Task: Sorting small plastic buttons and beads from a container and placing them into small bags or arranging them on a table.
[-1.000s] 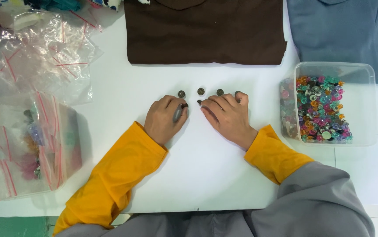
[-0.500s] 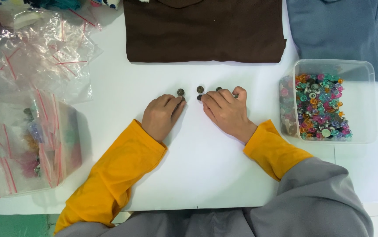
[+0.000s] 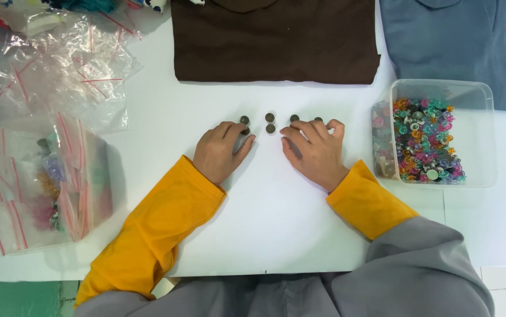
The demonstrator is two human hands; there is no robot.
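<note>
Left hand [image 3: 220, 154] lies palm down on the white table [image 3: 276, 235], fingers loosely curled, tips touching a small dark metal button [image 3: 244, 120] and a second one half under the fingertips; it grips nothing that I can see. Landmark: the brown folded garment [image 3: 275, 40] at the table's far edge.

Left of the garment: a heap of clear zip bags [image 3: 53, 70] with red seal strips, some holding small mixed beads or buttons.

Just below the garment's lower hem, a short row of dark buttons: one by the left fingertips, a stacked pair [image 3: 270, 122] in the gap between the hands, two more at the right fingertips [image 3: 294, 118].

Right hand [image 3: 314, 152] also flat, fingers spread narrow, tips touching the right-end buttons; holds nothing.

Right of the garment: a folded blue-grey garment [image 3: 458, 47], and below it a clear plastic tub [image 3: 441, 88] of many-coloured buttons.

Progress, as judged: five or six dark buttons are laid out in a rough line below the brown garment; spacing is uneven, so the arranging looks partway. No button sits on the fabric yet.
</note>
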